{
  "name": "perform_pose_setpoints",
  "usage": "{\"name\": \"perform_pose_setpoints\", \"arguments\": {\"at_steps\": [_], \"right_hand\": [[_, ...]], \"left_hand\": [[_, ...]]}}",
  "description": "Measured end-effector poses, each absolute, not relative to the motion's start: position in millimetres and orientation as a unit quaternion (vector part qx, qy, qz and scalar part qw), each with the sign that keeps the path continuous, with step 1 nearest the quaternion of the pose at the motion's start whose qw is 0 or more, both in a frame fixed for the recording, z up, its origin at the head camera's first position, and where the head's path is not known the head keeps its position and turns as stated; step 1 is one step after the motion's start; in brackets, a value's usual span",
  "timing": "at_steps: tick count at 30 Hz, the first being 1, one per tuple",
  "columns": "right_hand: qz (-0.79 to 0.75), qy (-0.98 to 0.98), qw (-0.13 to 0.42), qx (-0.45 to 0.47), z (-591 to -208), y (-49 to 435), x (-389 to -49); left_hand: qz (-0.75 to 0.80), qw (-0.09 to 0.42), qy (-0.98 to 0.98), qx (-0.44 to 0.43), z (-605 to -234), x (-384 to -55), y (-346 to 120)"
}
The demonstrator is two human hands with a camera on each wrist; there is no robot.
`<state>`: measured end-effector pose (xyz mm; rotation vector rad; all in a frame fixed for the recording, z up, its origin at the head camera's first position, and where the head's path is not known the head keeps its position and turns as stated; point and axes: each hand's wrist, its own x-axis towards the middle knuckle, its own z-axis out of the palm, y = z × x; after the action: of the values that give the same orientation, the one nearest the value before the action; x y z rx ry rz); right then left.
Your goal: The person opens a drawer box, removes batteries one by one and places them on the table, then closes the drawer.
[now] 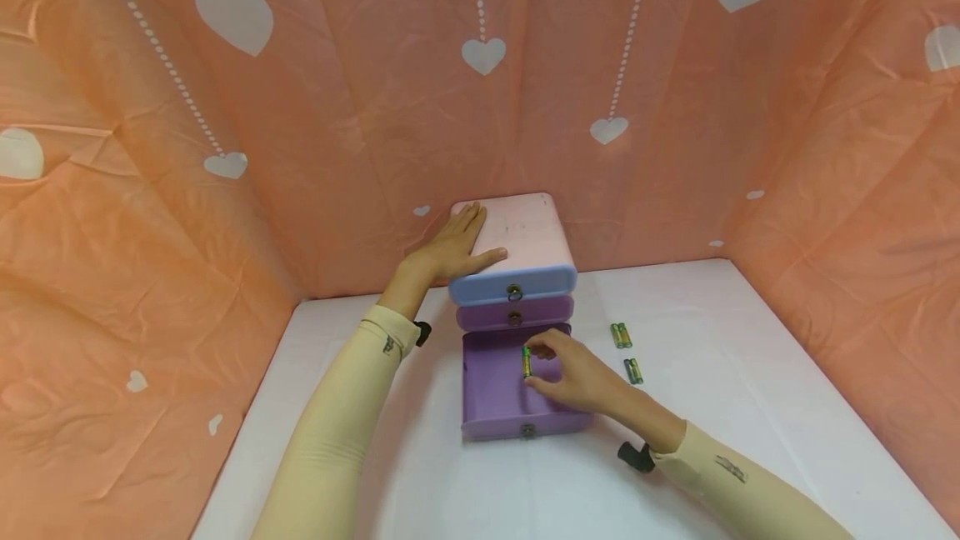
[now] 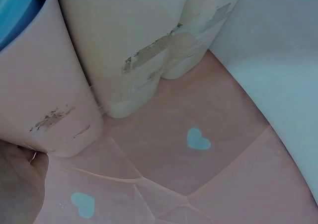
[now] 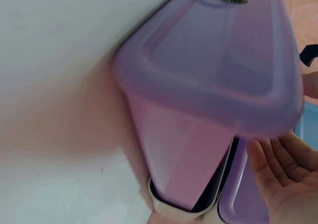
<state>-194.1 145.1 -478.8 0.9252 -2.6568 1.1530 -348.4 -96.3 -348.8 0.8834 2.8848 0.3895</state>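
Observation:
A small drawer cabinet (image 1: 517,227) stands at the back of the table, with a pink top, a blue upper drawer (image 1: 487,286) and a purple middle drawer (image 1: 480,317), both closed. The purple bottom drawer (image 1: 487,390) is pulled out. My left hand (image 1: 450,247) rests flat on the cabinet's top left, fingers straight; part of it shows in the left wrist view beside the pink casing (image 2: 44,95). Over the open drawer, my right hand (image 1: 573,373) pinches a green battery (image 1: 527,362) between thumb and fingers. In the right wrist view, the drawer front (image 3: 208,60) hides the battery.
Two green battery pairs, one farther back (image 1: 621,335) and one nearer (image 1: 633,371), lie on the white table (image 1: 720,407) right of the drawer. An orange cloth (image 1: 360,107) with white hearts hangs behind the cabinet and along both sides.

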Motion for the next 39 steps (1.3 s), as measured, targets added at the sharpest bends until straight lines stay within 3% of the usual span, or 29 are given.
{"name": "perform_pose_setpoints", "arguments": {"at_steps": [22, 39], "right_hand": [[0.38, -0.869, 0.068, 0.31, -485, 211, -179], [0.367, -0.891, 0.069, 0.258, -495, 263, -163]], "left_hand": [[0.127, 0.049, 0.948, 0.289, -350, -349, -96], [0.129, 0.052, 0.944, 0.297, -348, -349, -97]]}}
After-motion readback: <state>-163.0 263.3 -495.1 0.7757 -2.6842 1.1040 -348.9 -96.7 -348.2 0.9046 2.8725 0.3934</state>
